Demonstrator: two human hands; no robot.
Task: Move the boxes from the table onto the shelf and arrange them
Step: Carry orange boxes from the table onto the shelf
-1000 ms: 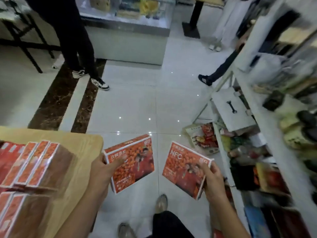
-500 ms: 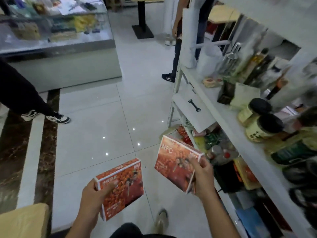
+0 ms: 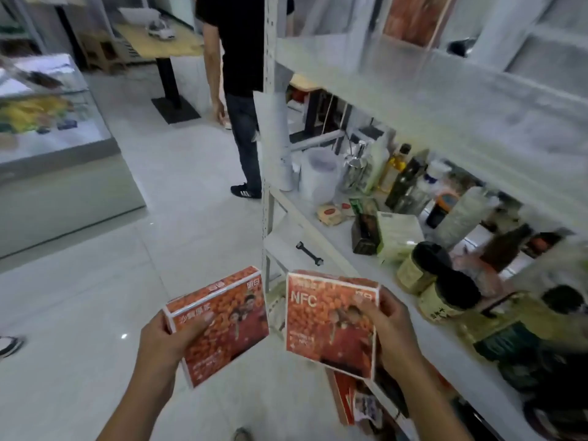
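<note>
Holding one orange-red box in each hand, you have both of them in the air in front of the white shelf (image 3: 440, 354), and neither one rests on it. Your left hand (image 3: 165, 342) grips the left box (image 3: 229, 326) at its lower left corner, with the thumb laid across the printed face; this box sits tilted. Your right hand (image 3: 393, 332) grips the right box (image 3: 327, 323), the one marked NFC, along its right edge, thumb on the face. The two boxes are just beside each other with a narrow gap between them. The left one hangs over the pale tiled floor (image 3: 152, 237) and the right one over the shelf's front edge.

On the middle board to your right stand two jars with dark lids (image 3: 451, 297), and farther back a cluster of bottles (image 3: 404, 179). Past the shelf's upright a person in a dark top and jeans (image 3: 241, 90) stands on the floor. A glass display case (image 3: 57, 148) sits at the left.
</note>
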